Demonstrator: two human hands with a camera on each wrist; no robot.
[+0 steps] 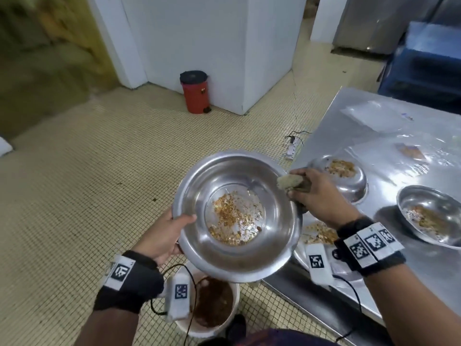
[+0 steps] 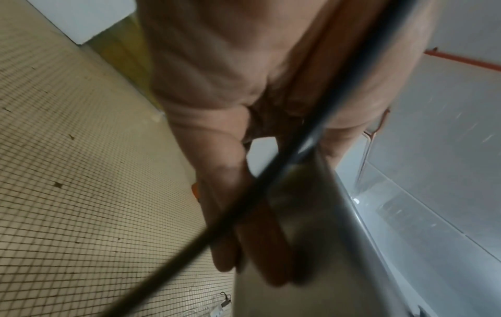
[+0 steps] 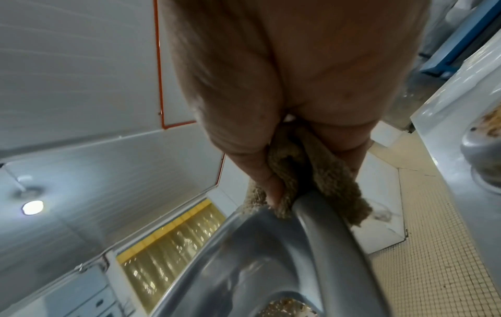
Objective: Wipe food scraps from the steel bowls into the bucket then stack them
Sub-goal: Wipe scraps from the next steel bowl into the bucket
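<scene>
Steel bowl (image 1: 237,216) sits in mid-air at the centre of the head view, held over the floor with the white bucket (image 1: 219,305) just below it at about 6 o'clock — and its bottom is strewn with orange-yellow food scraps (image 1: 234,218), so this one is not yet wiped. The left hand (image 1: 166,236) grips the rim at 9 o'clock, thumb hooked inside and fingers curled under the outer wall, as the left wrist view confirms. The right hand (image 1: 316,193) meets the rim at about 2 o'clock, its fingers closed round a bunched tan cloth (image 1: 290,182); in the right wrist view the cloth drapes over the rim, so that hand seems to pinch cloth and rim together. My judgement is that the task is at an early stage: the bucket already holds brown waste, yet no clean stack shows anywhere. On the steel table (image 1: 389,116), at 3 o'clock from the held bowl, three more bowls wait with scraps in them — a far bowl (image 1: 349,181), a right bowl (image 1: 434,211), and a near bowl (image 1: 316,233) mostly hidden behind the right wrist. Left to do, then: wipe this bowl into the bucket, repeat for the others, and stack them all.
</scene>
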